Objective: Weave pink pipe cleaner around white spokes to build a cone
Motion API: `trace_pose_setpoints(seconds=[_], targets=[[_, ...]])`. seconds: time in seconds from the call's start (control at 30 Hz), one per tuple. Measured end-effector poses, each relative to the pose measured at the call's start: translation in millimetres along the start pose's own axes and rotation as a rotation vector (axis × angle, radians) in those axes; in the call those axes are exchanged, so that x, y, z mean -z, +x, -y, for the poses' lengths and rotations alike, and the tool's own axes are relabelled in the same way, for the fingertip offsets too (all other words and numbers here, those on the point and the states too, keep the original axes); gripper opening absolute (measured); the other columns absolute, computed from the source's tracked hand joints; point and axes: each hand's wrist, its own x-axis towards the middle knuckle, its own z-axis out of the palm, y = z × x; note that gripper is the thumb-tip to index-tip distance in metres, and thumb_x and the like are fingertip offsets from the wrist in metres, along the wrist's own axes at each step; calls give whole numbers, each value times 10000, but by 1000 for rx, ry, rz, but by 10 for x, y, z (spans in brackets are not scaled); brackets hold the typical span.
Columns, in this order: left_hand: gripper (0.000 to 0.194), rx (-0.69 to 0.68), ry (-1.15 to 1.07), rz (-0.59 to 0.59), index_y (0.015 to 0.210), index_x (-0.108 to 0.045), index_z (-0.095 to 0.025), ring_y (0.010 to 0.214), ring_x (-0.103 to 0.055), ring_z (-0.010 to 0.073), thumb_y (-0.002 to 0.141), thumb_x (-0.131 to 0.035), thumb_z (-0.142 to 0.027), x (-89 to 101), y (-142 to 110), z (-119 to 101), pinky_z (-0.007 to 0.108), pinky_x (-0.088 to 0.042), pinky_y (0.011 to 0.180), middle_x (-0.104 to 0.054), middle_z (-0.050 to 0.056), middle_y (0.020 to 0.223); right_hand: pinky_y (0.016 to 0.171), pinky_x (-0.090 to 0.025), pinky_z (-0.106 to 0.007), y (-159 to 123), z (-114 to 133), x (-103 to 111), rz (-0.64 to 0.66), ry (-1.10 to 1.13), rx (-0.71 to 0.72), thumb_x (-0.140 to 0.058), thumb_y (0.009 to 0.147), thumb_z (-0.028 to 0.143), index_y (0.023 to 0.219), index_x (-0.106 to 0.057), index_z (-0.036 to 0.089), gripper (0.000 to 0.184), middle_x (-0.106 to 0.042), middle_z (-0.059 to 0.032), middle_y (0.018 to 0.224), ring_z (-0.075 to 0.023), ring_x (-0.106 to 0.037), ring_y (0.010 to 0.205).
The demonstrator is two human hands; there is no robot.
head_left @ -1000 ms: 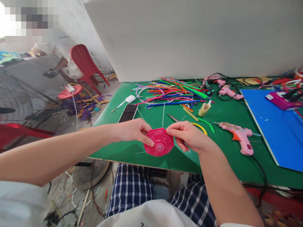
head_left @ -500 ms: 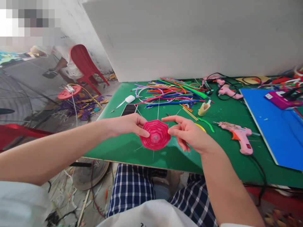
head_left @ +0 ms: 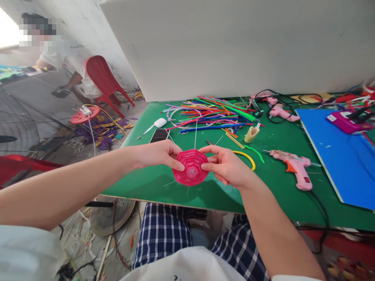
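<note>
Green tabletop [head_left: 146, 181] lies beneath; left hand [head_left: 162, 154] and right hand [head_left: 227, 166] pinch opposite sides of a pink disc [head_left: 191, 172], probably to steady it.

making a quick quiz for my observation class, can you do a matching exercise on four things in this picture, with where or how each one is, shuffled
Things
1. pink disc
2. phone
3. glue gun with the orange trigger
4. heap of thin strips

Places and states
A. lying between the right hand and the blue board
B. several colours, near the foot of the white panel
C. held by the fingers of both hands
D. dark screen, partly hidden behind the left hand

Right pairs: 1-C, 2-D, 3-A, 4-B
</note>
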Motion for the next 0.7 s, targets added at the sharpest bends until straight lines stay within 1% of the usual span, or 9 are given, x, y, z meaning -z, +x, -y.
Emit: trace_pose_setpoints(seconds=[0.17, 0.27, 0.33, 0.4, 0.53, 0.57, 0.6, 0.63, 0.7], targets=[[114, 6, 8, 7, 756, -729, -212, 683, -659, 168, 650, -706, -249, 7, 5, -13, 263, -509, 668, -724, 29, 753, 266, -293, -126, -10, 14, 24, 112, 29, -61, -627, 739, 248, 1125, -494, 212, 410, -622, 42, 661, -30, -459, 303], [128, -4, 86, -5, 766, -728, -221, 688, -651, 167, 660, -696, -286, 27, 12, -42, 257, -500, 661, -720, 12, 757, 258, -251, -128, 8, 0, 20, 63, 36, -39, -650, 711, 225, 1097, -516, 195, 409, -645, 33, 675, -1, -377, 269], [157, -20, 249, -70, 769, -732, -227, 668, -638, 161, 686, -669, -344, 61, 4, -77, 238, -483, 622, -713, 2, 737, 250, -216, -134, 23, -18, 23, -6, 49, -10, -667, 689, 215, 1078, -536, 185, 411, -629, 46, 630, 6, -329, 257], [199, -70, 439, -280, 773, -735, -233, 646, -622, 155, 708, -639, -395, 99, -29, -109, 225, -463, 593, -700, -6, 698, 249, -193, -138, 35, -38, 40, -67, 71, 16, -682, 673, 217, 1065, -550, 180, 416, -591, 66, 565, 2, -315, 254], [219, -289, 549, -1111, 852, -714, -240, 723, -624, 145, 751, -599, -396, 77, -172, -67, 223, -458, 685, -703, -8, 806, 248, -167, -140, 59, -67, 115, -166, 113, 47, -701, 656, 244, 1059, -551, 176, 435, -554, 83, 519, 0, -302, 253], [225, -307, 544, -1235, 865, -704, -236, 725, -626, 139, 767, -581, -396, 42, -211, -26, 221, -458, 689, -701, -4, 825, 247, -163, -139, 66, -71, 136, -181, 118, 48, -700, 658, 252, 1068, -546, 177, 444, -555, 82, 522, 0, -300, 253], [230, -301, 531, -1288, 863, -697, -231, 704, -626, 134, 778, -568, -401, -5, -242, 24, 218, -459, 678, -698, -2, 799, 246, -160, -138, 74, -73, 154, -190, 123, 51, -696, 662, 258, 1084, -539, 180, 457, -548, 85, 514, 0, -297, 252], [232, -275, 516, -1271, 860, -690, -231, 669, -622, 130, 787, -555, -405, -58, -263, 79, 217, -459, 655, -690, -6, 742, 246, -160, -136, 82, -74, 169, -195, 128, 56, -692, 666, 263, 1107, -527, 186, 477, -536, 91, 503, -1, -294, 251], [254, -210, 467, -1121, 938, -662, -241, 633, -618, 136, 784, -558, -414, -173, -264, 190, 224, -460, 616, -679, -13, 684, 247, -170, -130, 94, -73, 184, -196, 141, 63, -682, 677, 268, 1169, -488, 202, 534, -508, 105, 482, -4, -291, 248]])
